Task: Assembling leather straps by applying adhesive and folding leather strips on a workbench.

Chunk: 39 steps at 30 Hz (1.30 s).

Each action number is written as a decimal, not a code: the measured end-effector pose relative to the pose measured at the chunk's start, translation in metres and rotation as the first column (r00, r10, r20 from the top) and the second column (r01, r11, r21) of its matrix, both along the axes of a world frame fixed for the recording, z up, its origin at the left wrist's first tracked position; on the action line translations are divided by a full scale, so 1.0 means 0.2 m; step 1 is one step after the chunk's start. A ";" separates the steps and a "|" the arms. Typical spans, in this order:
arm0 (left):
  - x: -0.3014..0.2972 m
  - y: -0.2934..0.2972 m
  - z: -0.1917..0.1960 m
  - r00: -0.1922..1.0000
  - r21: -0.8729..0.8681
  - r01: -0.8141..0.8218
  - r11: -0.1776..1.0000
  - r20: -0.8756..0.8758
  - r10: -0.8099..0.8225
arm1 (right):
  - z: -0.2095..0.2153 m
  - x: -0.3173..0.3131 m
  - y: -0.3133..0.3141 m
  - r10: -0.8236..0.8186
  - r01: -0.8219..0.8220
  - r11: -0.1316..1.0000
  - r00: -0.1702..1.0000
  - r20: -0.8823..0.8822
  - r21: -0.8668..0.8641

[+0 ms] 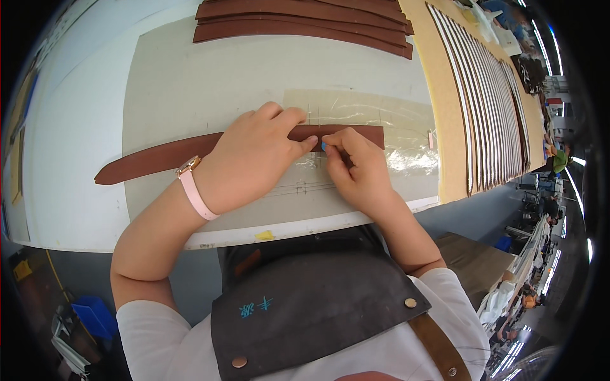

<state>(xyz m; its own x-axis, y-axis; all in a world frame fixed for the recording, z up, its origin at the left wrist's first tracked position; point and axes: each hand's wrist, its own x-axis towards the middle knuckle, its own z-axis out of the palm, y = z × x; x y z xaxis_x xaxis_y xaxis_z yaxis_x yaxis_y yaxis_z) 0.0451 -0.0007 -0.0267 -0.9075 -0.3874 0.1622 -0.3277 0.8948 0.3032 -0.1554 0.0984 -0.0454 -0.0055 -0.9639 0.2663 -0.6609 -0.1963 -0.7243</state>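
Note:
A long brown leather strap (152,157) lies across a grey mat (165,82) on the white table (70,127). My left hand (251,155), with a pink wristwatch (194,187), presses flat on the strap near its right part. My right hand (356,168) pinches a small blue marker (323,147) right at the strap's lower edge, beside the left thumb. The strap's right end (368,135) rests on a clear plastic template with drawn lines (394,159).
A stack of brown leather straps (298,19) lies at the far edge of the mat. Several more straps stand in a row (489,95) on a tan board at the right. The table's near edge carries a bit of yellow tape (264,235).

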 end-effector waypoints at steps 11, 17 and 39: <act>0.00 0.00 0.00 1.000 0.020 -0.004 1.000 0.014 0.004 | 0.01 0.01 -0.01 0.092 -0.101 0.994 0.978 -0.186 -0.044; 0.00 0.00 0.00 1.000 0.010 -0.006 1.000 0.017 0.006 | 0.03 0.00 0.00 0.011 -0.019 0.994 0.998 0.067 0.111; 0.01 -0.01 -0.01 0.999 0.000 -0.003 1.000 -0.043 0.003 | 0.08 -0.22 -0.05 -0.302 0.298 0.953 0.947 0.109 0.052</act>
